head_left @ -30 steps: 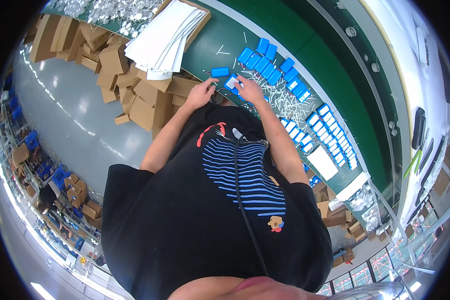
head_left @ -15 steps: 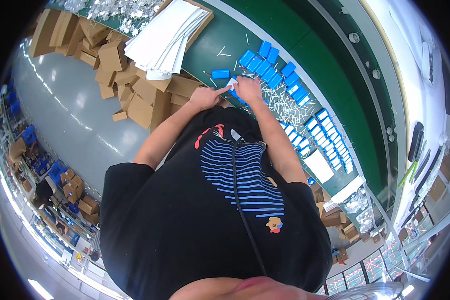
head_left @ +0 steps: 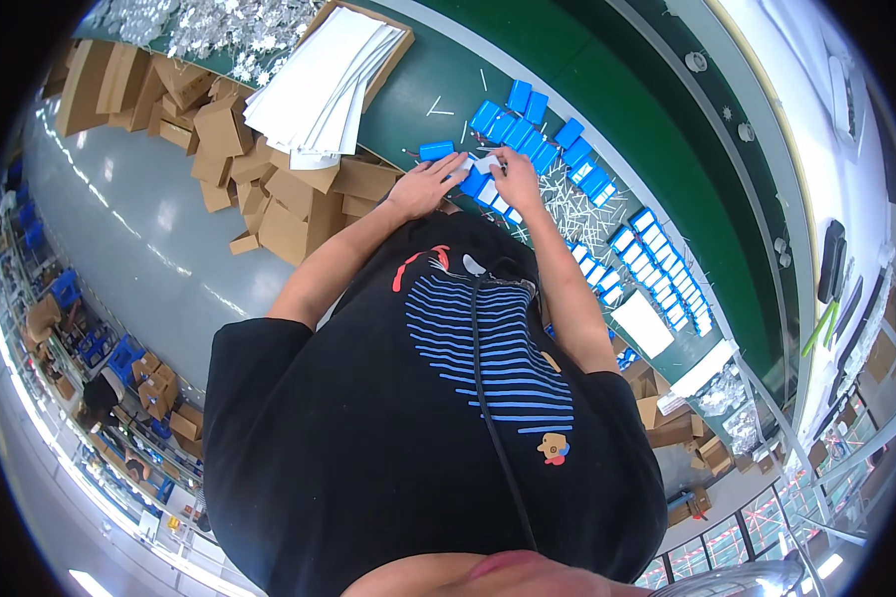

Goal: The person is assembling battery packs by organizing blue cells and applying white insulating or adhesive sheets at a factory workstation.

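Both hands meet at about 12 o'clock on the green bench (head_left: 418, 90). The left hand (head_left: 426, 186) lies flat, fingers spread, touching a blue pack (head_left: 473, 182). The right hand (head_left: 517, 177) presses on a small white sheet (head_left: 485, 162) beside it; whether its grip is clamped on it I cannot tell. More blue packs (head_left: 528, 124) lie at 1 o'clock, cardboard boxes (head_left: 299, 194) at 10 o'clock.

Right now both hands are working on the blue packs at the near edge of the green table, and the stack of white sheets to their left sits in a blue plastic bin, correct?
Not quite. In the head view the white sheets lie in a brown cardboard tray, not a blue bin. The rest holds: the left hand and right hand are on the blue packs at the green table edge.
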Action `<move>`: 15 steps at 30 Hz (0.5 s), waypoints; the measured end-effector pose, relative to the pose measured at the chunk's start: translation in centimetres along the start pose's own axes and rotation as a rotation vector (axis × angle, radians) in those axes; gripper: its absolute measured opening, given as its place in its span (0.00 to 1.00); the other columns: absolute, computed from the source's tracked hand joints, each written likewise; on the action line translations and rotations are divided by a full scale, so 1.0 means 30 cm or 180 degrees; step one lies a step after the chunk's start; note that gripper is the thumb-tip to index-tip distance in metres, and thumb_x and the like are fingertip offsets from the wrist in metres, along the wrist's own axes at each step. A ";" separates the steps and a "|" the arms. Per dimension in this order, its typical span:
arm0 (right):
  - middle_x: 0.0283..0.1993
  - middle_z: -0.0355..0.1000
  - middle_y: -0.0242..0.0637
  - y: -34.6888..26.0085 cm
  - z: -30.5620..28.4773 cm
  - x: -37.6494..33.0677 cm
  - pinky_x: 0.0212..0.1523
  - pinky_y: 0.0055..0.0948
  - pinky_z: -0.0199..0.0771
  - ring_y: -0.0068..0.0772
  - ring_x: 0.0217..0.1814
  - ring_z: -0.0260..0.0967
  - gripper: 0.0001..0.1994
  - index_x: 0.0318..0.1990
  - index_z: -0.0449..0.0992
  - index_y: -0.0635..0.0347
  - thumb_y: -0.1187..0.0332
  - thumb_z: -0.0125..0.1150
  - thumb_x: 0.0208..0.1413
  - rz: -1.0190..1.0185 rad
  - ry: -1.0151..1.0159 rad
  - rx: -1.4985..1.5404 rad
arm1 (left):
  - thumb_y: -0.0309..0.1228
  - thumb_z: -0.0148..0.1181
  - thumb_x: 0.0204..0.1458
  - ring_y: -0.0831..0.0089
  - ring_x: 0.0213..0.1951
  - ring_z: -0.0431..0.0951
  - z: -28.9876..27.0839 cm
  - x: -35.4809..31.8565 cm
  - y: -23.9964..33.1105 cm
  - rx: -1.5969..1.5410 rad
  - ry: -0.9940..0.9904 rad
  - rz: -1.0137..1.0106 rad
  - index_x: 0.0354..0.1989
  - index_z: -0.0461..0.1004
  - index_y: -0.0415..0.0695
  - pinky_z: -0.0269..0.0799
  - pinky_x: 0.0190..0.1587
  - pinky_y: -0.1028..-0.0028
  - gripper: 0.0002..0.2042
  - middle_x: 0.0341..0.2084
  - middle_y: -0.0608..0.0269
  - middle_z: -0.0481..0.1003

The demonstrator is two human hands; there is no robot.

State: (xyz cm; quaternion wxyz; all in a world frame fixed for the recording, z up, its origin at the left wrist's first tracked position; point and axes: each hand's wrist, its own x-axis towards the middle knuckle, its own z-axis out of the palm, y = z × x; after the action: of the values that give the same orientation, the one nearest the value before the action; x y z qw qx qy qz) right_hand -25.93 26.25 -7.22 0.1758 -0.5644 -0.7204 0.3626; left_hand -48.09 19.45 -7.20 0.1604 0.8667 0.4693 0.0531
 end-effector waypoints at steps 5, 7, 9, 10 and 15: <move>0.36 0.78 0.33 0.017 0.030 -0.040 0.45 0.39 0.68 0.42 0.42 0.71 0.11 0.44 0.77 0.51 0.69 0.59 0.52 0.0237 -0.0748 -0.0014 | 0.30 0.53 0.54 0.58 0.70 0.55 -0.036 -0.001 0.010 0.0226 0.0002 -0.0001 0.67 0.58 0.46 0.60 0.63 0.65 0.29 0.73 0.58 0.49; 0.37 0.77 0.32 0.003 0.042 -0.050 0.47 0.42 0.66 0.43 0.45 0.70 0.11 0.43 0.77 0.50 0.69 0.58 0.51 0.0261 -0.0864 -0.0316 | 0.30 0.54 0.53 0.57 0.67 0.58 -0.048 0.001 0.015 0.0415 0.0138 0.0002 0.66 0.59 0.48 0.60 0.62 0.66 0.29 0.70 0.57 0.54; 0.38 0.77 0.32 -0.002 0.046 -0.053 0.48 0.43 0.65 0.44 0.47 0.69 0.11 0.43 0.77 0.49 0.69 0.58 0.51 0.0277 -0.0917 -0.0463 | 0.30 0.55 0.53 0.57 0.65 0.60 -0.061 0.000 0.021 0.0511 0.0203 0.0010 0.66 0.59 0.49 0.60 0.61 0.66 0.29 0.68 0.56 0.57; 0.39 0.77 0.31 -0.001 0.047 -0.052 0.49 0.43 0.64 0.43 0.47 0.69 0.11 0.43 0.77 0.48 0.69 0.58 0.51 0.0214 -0.0932 -0.0545 | 0.31 0.55 0.53 0.57 0.62 0.61 -0.069 -0.003 0.026 0.0466 0.0053 -0.0016 0.66 0.59 0.50 0.61 0.60 0.66 0.29 0.65 0.56 0.59; 0.43 0.78 0.27 0.004 0.055 -0.044 0.50 0.42 0.60 0.42 0.46 0.69 0.12 0.45 0.77 0.45 0.69 0.58 0.53 -0.0014 -0.0984 -0.0823 | 0.31 0.56 0.53 0.60 0.51 0.65 -0.074 -0.016 0.031 0.0342 -0.0355 -0.0023 0.68 0.58 0.54 0.62 0.54 0.68 0.31 0.52 0.57 0.64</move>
State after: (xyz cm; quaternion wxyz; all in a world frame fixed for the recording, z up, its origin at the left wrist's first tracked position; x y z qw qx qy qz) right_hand -26.54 24.48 -8.23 -0.0100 -0.5183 -0.7806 0.3490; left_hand -48.15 19.08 -4.78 0.1397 0.8740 0.4649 -0.0211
